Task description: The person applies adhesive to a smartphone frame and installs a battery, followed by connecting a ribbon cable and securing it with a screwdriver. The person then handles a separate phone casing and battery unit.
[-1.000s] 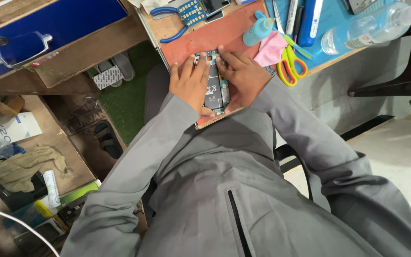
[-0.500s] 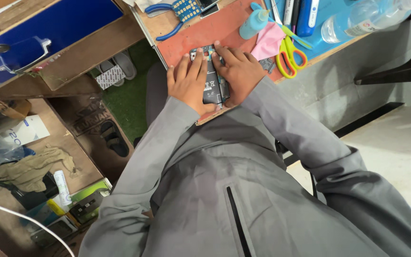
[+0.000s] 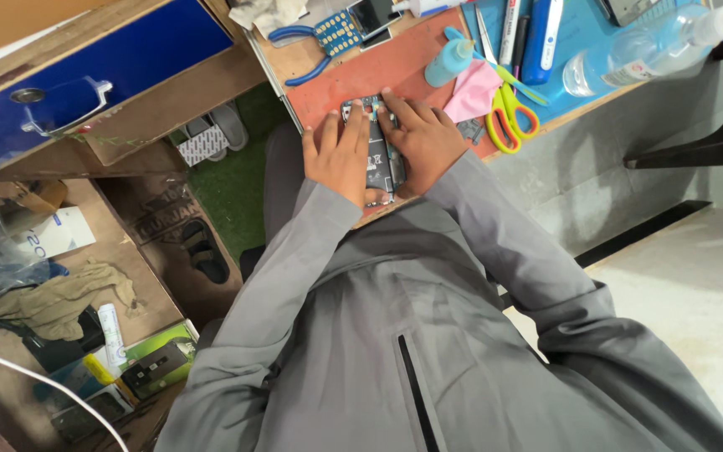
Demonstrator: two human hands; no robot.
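both hands flat on an opened phone (image 3: 381, 159) lying on a red work mat (image 3: 353, 75) on the bench (image 3: 294, 59). left hand (image 3: 340, 159) covers the phone's left side, fingers (image 3: 353, 125) stretched out and pressing down, not curled around it. right hand (image 3: 420, 138) presses the right side, fingers extended over the top edge. phone's dark inside shows between the hands. just right of the hands: pink cloth (image 3: 474, 90), yellow scissors (image 3: 508, 117), teal bottle (image 3: 448, 61). blue-handled pliers (image 3: 294, 38) and a small keypad board (image 3: 338, 32) sit farther up the bench. clear plastic bottle (image 3: 629, 59) at far right. grey sleeves, blue drawer (image 3: 85, 75) to the left.
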